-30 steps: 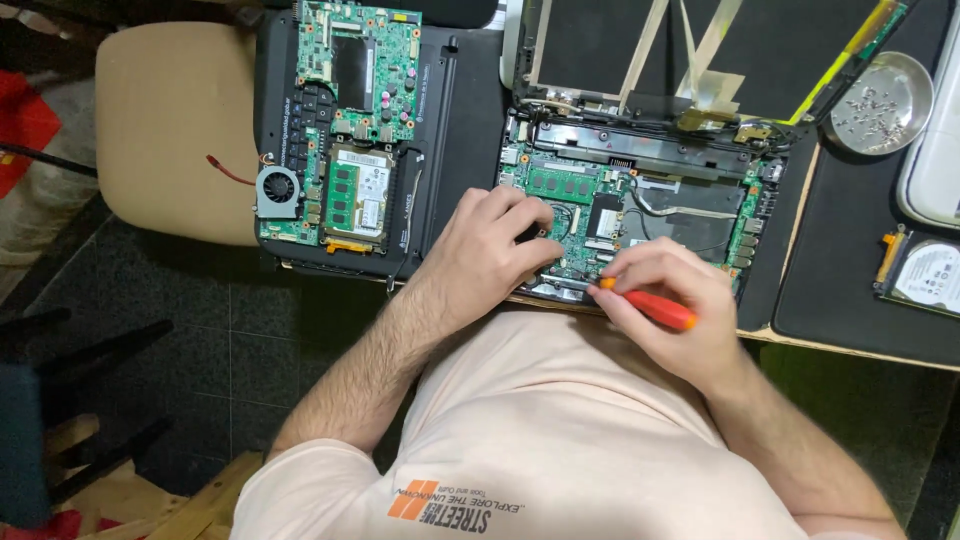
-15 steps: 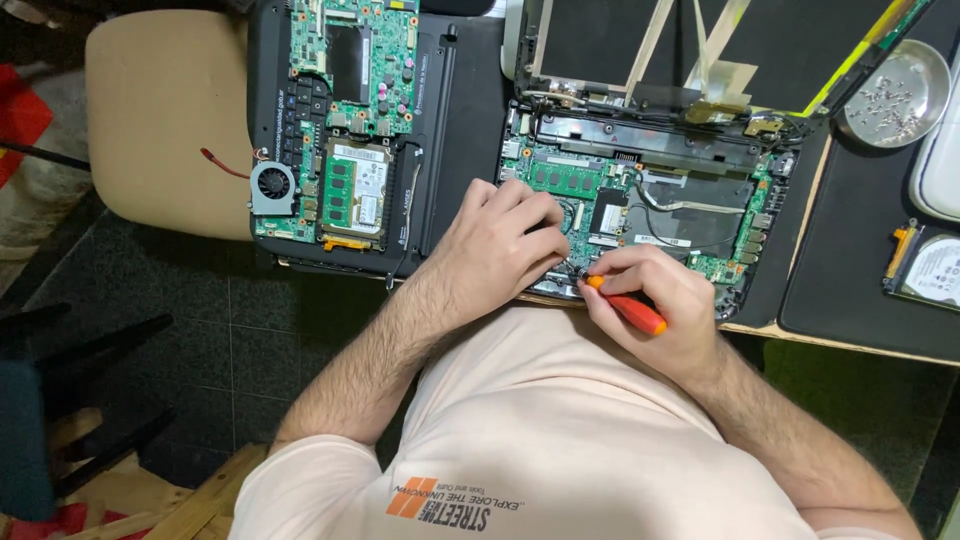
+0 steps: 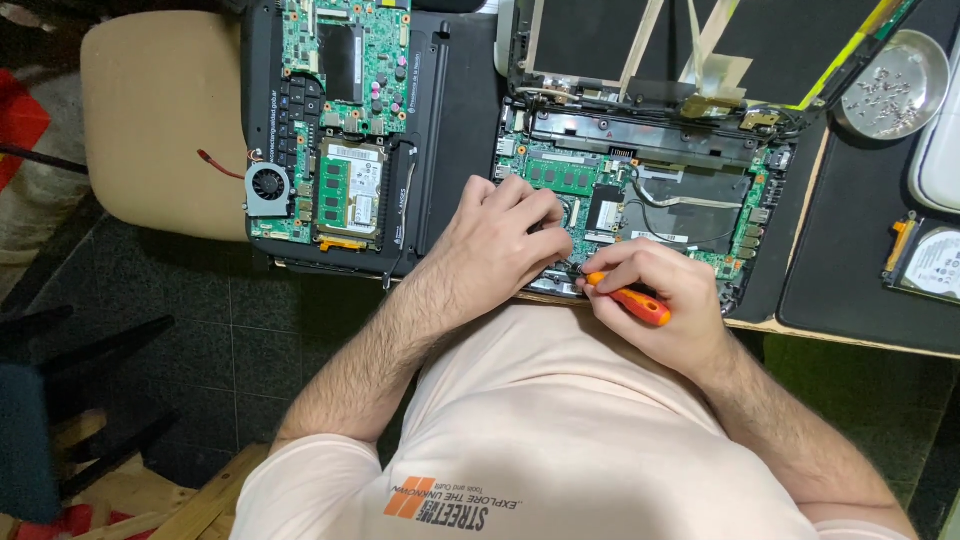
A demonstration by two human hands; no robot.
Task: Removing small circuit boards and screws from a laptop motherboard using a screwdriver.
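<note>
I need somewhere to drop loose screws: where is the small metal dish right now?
In the head view, the round metal dish sits at the top right on the black mat, right of the opened laptop and above the bare hard drive.

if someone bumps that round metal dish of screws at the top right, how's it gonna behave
The round metal dish looks thin and shallow, so it is probably light and would likely slide on the dark mat rather than tip. Its loose small screws would probably rattle and scatter. It sits near the desk's far corner, so a hard shove might spill them.
</note>
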